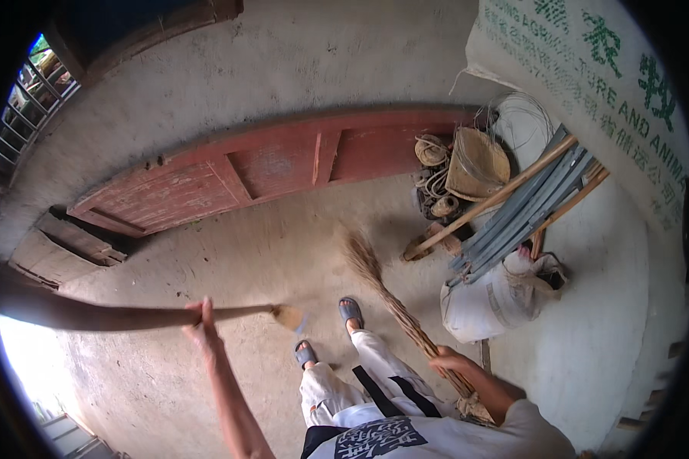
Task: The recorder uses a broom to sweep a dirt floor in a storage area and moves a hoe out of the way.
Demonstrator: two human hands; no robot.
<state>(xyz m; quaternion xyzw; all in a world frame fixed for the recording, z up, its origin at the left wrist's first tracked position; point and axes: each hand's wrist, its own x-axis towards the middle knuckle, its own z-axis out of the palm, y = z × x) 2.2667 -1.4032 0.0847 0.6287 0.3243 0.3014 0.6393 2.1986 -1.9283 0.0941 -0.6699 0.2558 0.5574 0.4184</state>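
Observation:
My left hand is closed round a long brown wooden pole. The pole runs in from the left rim and tapers to a flat, yellowish tip near my feet; I cannot make out what kind of tool it is. My right hand grips a twig broom by its bundled stems. Its brushy head points away from me, over the floor ahead of my right foot, and is a little blurred.
A red wooden panel leans along the far wall. At the right, a woven basket, grey strips, wooden poles and a white sack crowd the wall. A printed sack hangs at the upper right.

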